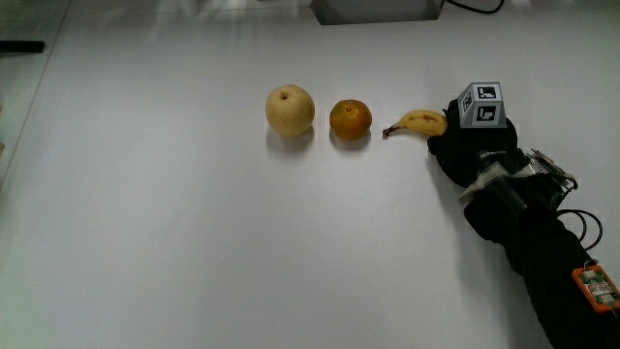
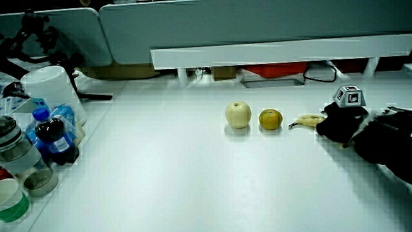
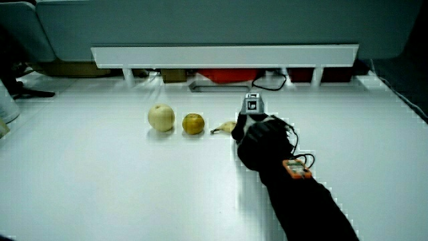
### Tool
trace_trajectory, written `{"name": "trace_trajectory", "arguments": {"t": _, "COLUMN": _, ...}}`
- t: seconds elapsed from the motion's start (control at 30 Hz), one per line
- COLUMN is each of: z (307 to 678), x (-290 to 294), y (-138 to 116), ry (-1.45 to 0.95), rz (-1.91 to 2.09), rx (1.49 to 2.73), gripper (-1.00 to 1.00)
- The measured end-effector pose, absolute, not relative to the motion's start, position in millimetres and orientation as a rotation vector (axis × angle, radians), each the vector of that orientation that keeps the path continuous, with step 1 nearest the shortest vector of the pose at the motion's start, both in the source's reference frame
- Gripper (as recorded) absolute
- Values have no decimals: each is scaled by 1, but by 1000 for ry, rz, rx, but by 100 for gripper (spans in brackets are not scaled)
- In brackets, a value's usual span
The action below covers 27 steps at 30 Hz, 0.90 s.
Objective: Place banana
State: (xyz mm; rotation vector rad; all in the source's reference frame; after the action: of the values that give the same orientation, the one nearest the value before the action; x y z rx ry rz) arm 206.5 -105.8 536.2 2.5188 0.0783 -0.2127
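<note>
A small yellow banana [image 1: 418,122] lies on the white table [image 1: 194,242] in a row with an orange [image 1: 350,118] and a pale round fruit [image 1: 290,109]; the orange is in the middle. The gloved hand [image 1: 446,138] rests at the banana's end that points away from the orange, fingers curled over that end and hiding it. The patterned cube [image 1: 481,104] sits on the hand's back. Both side views show the same row: banana [image 2: 309,120] [image 3: 225,126], orange [image 2: 270,118] [image 3: 193,123], pale fruit [image 2: 238,114] [image 3: 160,117], with the hand [image 2: 336,124] [image 3: 246,134] at the banana.
Bottles [image 2: 55,138], jars and cups [image 2: 13,200] crowd one table edge, with a white tub [image 2: 50,90] among them. A low white partition [image 2: 277,51] runs along the table, with a cable [image 2: 318,74] under it. An orange tag [image 1: 596,286] hangs on the forearm.
</note>
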Motion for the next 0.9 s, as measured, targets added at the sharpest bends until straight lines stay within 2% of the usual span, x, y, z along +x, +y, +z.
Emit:
{"name": "trace_trajectory", "arguments": {"t": 0.27, "z": 533, "x": 206, "y": -106, "ry": 44, "rz": -165, "rx": 2497, "gripper": -100}}
{"name": "trace_trajectory", "arguments": {"t": 0.4, "z": 537, "x": 209, "y": -107, "ry": 49, "rz": -167, "rx": 2485, "gripper": -100}}
{"name": "trace_trajectory", "arguments": {"t": 0.7, "z": 515, "x": 221, "y": -107, "ry": -17, "rz": -124, "rx": 2511, "gripper": -100}}
{"name": "trace_trajectory", "arguments": {"t": 0.9, "z": 499, "x": 229, "y": -98, "ry": -100, "rz": -90, "rx": 2497, "gripper": -100}}
